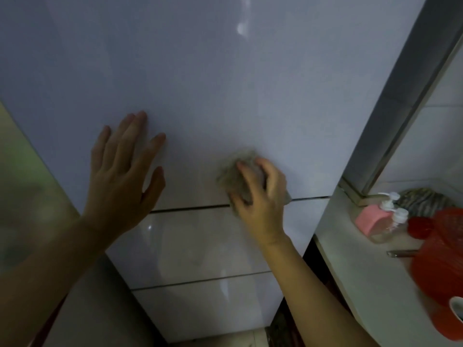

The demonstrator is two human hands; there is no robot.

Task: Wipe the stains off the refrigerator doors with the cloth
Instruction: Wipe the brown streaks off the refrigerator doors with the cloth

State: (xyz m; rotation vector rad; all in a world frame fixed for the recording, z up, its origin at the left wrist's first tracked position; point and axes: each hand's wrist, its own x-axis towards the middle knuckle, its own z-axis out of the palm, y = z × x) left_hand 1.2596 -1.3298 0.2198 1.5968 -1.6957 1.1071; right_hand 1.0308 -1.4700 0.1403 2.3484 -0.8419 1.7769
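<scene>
A pale glossy refrigerator fills the view, with a tall upper door [200, 83] and two lower drawer fronts [200, 241] beneath a dark seam. My right hand [260, 196] is shut on a crumpled grey cloth [233, 174] and presses it against the bottom of the upper door, just above the seam. My left hand [122, 171] lies flat on the upper door to the left, fingers spread and holding nothing. The cloth looks blurred. No stains show up clearly in the dim light.
A white counter [355, 266] stands to the right, carrying a pink pump bottle [375, 219], a clear pump bottle [393, 226], red plastic baskets [441, 269], a striped cloth [423, 199] and a white cup [457, 309]. A tiled wall edge [400, 108] rises beside the refrigerator.
</scene>
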